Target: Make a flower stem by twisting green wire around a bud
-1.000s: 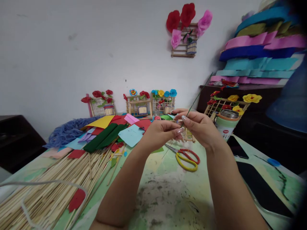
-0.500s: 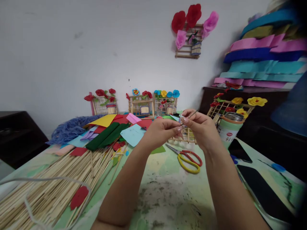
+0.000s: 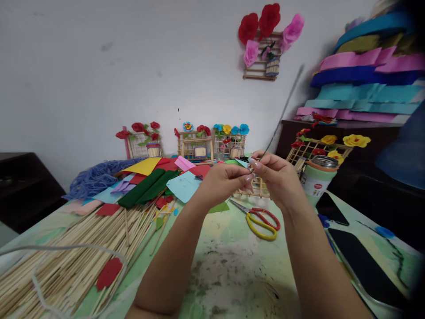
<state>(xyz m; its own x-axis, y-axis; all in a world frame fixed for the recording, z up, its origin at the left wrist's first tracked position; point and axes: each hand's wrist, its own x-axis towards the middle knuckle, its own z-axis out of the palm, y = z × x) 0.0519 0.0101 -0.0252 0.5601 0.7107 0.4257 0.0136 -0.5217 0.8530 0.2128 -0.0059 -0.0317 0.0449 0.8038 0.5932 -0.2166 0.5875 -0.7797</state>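
A thin dark wire stem [image 3: 282,116] rises from between my fingertips and slants up to the right, its far end blurred. My left hand [image 3: 221,181] is closed in a pinch near the wire's lower end. Close against it, my right hand [image 3: 280,179] also pinches the wire with thumb and forefinger. Whatever small piece sits between the fingertips is mostly hidden. Below the hands lie scissors [image 3: 249,213] with red and yellow handles. A bamboo stick lattice [image 3: 257,193] stands partly hidden behind my hands.
Bamboo sticks [image 3: 66,252], coloured paper sheets [image 3: 184,186] and blue yarn [image 3: 99,179] cover the left side. Two phones [image 3: 365,266] and a green jar [image 3: 317,177] are on the right. Flower-decorated stick racks [image 3: 195,146] line the wall. A white cable [image 3: 36,283] loops at front left.
The wire stem, barely showing above my right hand before, now extends long and upright to the upper right. Both hands stay in nearly the same place.
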